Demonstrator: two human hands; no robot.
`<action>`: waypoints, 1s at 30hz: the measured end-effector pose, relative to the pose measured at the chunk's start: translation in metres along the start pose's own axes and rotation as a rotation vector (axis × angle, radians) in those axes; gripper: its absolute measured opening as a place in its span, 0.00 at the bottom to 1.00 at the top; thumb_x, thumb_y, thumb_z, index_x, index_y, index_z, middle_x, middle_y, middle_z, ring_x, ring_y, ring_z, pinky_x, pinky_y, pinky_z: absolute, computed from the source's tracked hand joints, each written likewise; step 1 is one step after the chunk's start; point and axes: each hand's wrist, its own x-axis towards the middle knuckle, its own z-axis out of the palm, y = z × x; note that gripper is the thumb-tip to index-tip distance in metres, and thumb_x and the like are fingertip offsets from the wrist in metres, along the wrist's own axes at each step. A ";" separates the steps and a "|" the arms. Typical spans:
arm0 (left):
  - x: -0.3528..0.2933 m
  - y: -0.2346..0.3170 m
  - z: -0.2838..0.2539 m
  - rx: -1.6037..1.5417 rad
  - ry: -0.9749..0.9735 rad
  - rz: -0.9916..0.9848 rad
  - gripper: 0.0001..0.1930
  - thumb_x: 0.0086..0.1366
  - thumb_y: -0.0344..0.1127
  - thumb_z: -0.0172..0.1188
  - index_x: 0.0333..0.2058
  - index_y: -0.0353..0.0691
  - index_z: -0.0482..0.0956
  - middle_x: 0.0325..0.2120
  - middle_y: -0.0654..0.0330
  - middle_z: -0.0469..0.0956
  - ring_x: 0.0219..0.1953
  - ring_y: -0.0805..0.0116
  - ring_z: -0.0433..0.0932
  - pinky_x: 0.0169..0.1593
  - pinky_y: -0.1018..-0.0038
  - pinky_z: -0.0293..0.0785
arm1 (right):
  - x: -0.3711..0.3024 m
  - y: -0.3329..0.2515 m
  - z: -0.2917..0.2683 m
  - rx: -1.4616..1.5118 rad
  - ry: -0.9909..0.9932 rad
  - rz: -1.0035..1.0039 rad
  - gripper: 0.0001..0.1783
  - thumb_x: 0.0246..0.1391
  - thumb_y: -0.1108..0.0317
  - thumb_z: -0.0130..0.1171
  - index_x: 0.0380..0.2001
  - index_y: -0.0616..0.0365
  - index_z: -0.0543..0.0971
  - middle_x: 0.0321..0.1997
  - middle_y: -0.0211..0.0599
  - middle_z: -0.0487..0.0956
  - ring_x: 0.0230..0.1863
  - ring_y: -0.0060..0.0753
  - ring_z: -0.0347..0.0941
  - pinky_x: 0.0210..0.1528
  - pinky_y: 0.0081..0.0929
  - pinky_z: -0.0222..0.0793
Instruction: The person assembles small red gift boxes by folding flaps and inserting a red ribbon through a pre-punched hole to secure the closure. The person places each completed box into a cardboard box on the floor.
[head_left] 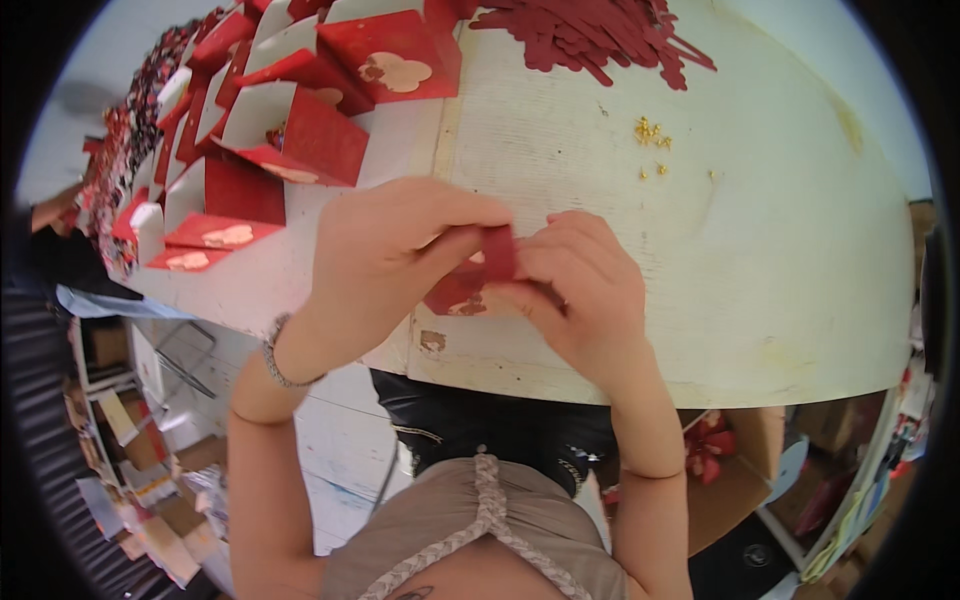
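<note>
Over the near edge of a white worktable (760, 280), my left hand (385, 255) and my right hand (575, 285) meet on one small red paper piece (478, 275). Both pinch it between thumb and fingers, and its lower part with a pale print hangs below them. Most of the piece is hidden by my fingers. A beaded bracelet sits on my left wrist.
Folded red and white paper boxes (290, 120) with pale flower prints stand in rows at the left. A heap of red paper strips (590, 35) lies at the top. Small gold beads (650, 135) are scattered to the right. Cardboard boxes sit below the table.
</note>
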 end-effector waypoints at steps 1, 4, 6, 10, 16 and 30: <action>-0.008 0.002 0.002 -0.208 0.006 -0.252 0.07 0.50 0.20 0.60 0.30 0.32 0.78 0.30 0.60 0.81 0.30 0.71 0.79 0.32 0.77 0.76 | -0.002 -0.003 0.002 0.011 0.019 -0.018 0.12 0.37 0.69 0.68 0.27 0.57 0.75 0.29 0.33 0.77 0.32 0.36 0.71 0.41 0.35 0.67; -0.021 0.005 0.006 -0.414 0.119 -0.385 0.07 0.57 0.14 0.53 0.31 0.31 0.75 0.29 0.50 0.80 0.31 0.69 0.80 0.35 0.77 0.79 | -0.010 -0.004 0.006 0.024 0.069 -0.046 0.14 0.37 0.68 0.68 0.29 0.58 0.75 0.33 0.32 0.78 0.34 0.35 0.71 0.41 0.35 0.68; -0.029 -0.001 0.007 -0.455 0.115 -0.372 0.05 0.60 0.22 0.57 0.29 0.33 0.69 0.29 0.46 0.80 0.30 0.64 0.81 0.35 0.74 0.80 | -0.011 -0.006 0.004 0.053 0.082 -0.020 0.14 0.37 0.69 0.67 0.29 0.59 0.75 0.34 0.33 0.78 0.34 0.34 0.72 0.41 0.34 0.68; -0.035 -0.010 0.017 -0.514 0.151 -0.295 0.10 0.62 0.30 0.59 0.31 0.36 0.65 0.29 0.45 0.80 0.30 0.64 0.81 0.34 0.74 0.79 | -0.013 -0.005 0.004 0.080 0.070 0.010 0.14 0.36 0.69 0.66 0.29 0.60 0.75 0.34 0.33 0.77 0.34 0.33 0.72 0.40 0.32 0.68; -0.035 -0.009 0.015 -0.536 0.106 -0.195 0.08 0.63 0.23 0.55 0.36 0.33 0.63 0.31 0.45 0.80 0.35 0.66 0.81 0.39 0.74 0.79 | -0.012 -0.006 0.002 0.097 0.072 0.011 0.13 0.36 0.70 0.65 0.28 0.60 0.75 0.34 0.33 0.77 0.35 0.31 0.73 0.40 0.31 0.67; -0.030 -0.003 0.014 -0.517 0.043 -0.224 0.09 0.63 0.19 0.52 0.39 0.30 0.61 0.34 0.45 0.79 0.36 0.65 0.80 0.42 0.73 0.78 | -0.012 -0.003 0.003 0.103 0.085 0.031 0.14 0.36 0.71 0.65 0.29 0.61 0.75 0.33 0.32 0.77 0.33 0.31 0.73 0.40 0.30 0.67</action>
